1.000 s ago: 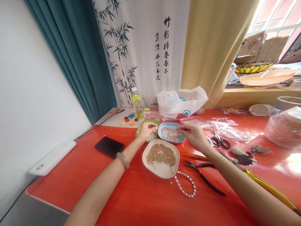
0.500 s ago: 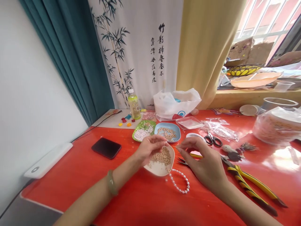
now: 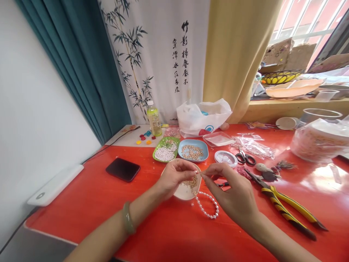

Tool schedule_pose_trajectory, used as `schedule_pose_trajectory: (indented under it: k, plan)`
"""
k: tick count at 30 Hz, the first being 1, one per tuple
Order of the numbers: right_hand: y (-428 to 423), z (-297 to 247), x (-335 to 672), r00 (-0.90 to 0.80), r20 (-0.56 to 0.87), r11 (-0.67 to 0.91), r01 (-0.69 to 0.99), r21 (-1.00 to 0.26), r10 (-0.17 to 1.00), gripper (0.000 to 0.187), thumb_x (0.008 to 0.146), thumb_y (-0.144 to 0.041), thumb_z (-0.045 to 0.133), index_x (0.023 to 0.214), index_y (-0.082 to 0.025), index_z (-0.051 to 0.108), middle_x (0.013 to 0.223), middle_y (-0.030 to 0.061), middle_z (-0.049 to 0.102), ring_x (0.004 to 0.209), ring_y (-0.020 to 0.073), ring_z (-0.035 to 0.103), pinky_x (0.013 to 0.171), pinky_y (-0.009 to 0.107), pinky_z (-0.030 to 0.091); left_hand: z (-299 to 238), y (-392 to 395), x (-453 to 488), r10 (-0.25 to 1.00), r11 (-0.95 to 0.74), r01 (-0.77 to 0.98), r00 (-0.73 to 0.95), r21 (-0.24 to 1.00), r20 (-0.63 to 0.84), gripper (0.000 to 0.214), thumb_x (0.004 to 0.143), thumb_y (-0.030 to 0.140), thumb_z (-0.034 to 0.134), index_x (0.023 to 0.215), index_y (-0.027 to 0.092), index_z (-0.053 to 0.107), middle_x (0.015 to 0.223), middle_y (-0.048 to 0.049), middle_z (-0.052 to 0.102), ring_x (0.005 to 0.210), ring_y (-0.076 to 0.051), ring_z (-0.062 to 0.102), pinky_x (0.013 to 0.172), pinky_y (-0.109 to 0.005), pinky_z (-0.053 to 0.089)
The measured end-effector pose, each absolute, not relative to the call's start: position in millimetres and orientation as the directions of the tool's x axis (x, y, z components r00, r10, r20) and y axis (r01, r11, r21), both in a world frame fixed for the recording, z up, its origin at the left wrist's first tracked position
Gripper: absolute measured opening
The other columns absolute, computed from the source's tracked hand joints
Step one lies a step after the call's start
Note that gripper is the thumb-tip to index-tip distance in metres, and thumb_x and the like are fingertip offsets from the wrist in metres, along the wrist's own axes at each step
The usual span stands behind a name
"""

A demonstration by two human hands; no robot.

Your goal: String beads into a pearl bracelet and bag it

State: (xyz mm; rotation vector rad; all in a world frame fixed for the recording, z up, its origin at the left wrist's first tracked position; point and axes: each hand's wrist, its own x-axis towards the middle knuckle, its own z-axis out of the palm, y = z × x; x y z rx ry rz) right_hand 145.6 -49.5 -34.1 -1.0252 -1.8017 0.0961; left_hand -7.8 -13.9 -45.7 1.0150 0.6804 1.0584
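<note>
My left hand, a green bangle on its wrist, is pinched closed above the white dish of small gold beads. Facing it, my right hand pinches with thumb and forefinger, the tips almost meeting those of the left. Whatever sits between the fingertips is too small to name. Below the hands a strand of white pearl beads lies in a loop on the red table, one end against the dish rim. A single loose bead rests beside it.
Behind the dish stand a green tray of white beads and a blue tray of gold beads. To the right lie yellow-black pliers, scissors and a round clear lid. A phone lies left.
My right hand has come left and my left hand slightly right, so their fingertips are now close together. The view has shifted a little; the dish and pearl strand stay put.
</note>
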Motion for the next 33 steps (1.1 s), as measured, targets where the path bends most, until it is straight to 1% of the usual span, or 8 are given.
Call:
schedule_pose_trajectory:
  k: [5, 12, 21, 26, 33]
  plan:
    - [-50.1, -33.6, 145.1, -0.124, 0.736, 0.638, 0.607, -0.475, 0.665, 0.005, 0.075, -0.015, 0.052, 0.072, -0.018, 0.050, 0.062, -0.0016, 0.060, 0.055, 0.0088, 0.058, 0.051, 0.020, 0.046, -46.7, -15.0, -7.9, 0.928, 0.127, -0.355, 0.371, 0.926, 0.014, 0.015, 0.056, 0.019, 0.074, 0.065, 0.012, 0.064, 0.068, -0.0013, 0.063, 0.062, -0.007, 0.056, 0.059, -0.019, 0.043]
    - [-49.6, -31.9, 144.2, -0.119, 0.745, 0.634, 0.622, -0.460, 0.656, 0.006, 0.076, -0.014, 0.051, 0.072, -0.018, 0.050, 0.062, -0.0011, 0.060, 0.054, 0.0089, 0.058, 0.051, 0.020, 0.046, -44.6, -16.6, -7.8, 0.921, 0.173, -0.359, 0.388, 0.917, -0.022, 0.016, 0.061, 0.024, 0.072, 0.070, 0.013, 0.064, 0.068, -0.0014, 0.062, 0.061, -0.007, 0.055, 0.055, -0.018, 0.043]
    - [-49.9, -33.3, 144.8, -0.149, 0.767, 0.651, 0.642, -0.405, 0.624, 0.006, 0.075, -0.013, 0.052, 0.072, -0.018, 0.050, 0.062, -0.0009, 0.061, 0.056, 0.0095, 0.058, 0.051, 0.020, 0.046, -48.4, -16.6, -8.0, 0.914, 0.198, -0.377, 0.405, 0.905, -0.032, 0.015, 0.063, 0.023, 0.070, 0.070, 0.012, 0.063, 0.067, -0.0012, 0.061, 0.058, -0.006, 0.053, 0.053, -0.015, 0.044]
    - [-48.7, -33.8, 143.9, -0.153, 0.768, 0.649, 0.650, -0.397, 0.622, 0.006, 0.075, -0.014, 0.052, 0.072, -0.018, 0.050, 0.062, -0.0008, 0.061, 0.056, 0.0098, 0.059, 0.053, 0.021, 0.046, -51.2, -16.3, -8.8, 0.902, 0.245, -0.396, 0.428, 0.885, -0.058, 0.019, 0.062, 0.025, 0.071, 0.072, 0.011, 0.062, 0.068, -0.0018, 0.059, 0.056, -0.005, 0.049, 0.051, -0.014, 0.043]
    - [-48.8, -36.1, 144.5, -0.159, 0.792, 0.659, 0.662, -0.357, 0.589, 0.007, 0.076, -0.014, 0.051, 0.071, -0.019, 0.050, 0.060, -0.0018, 0.061, 0.055, 0.0098, 0.059, 0.052, 0.021, 0.045, -49.1, -20.8, -7.3, 0.866, 0.378, -0.405, 0.473, 0.832, -0.163, 0.023, 0.060, 0.027, 0.073, 0.072, 0.012, 0.061, 0.068, -0.0005, 0.057, 0.055, -0.004, 0.049, 0.047, -0.013, 0.042]
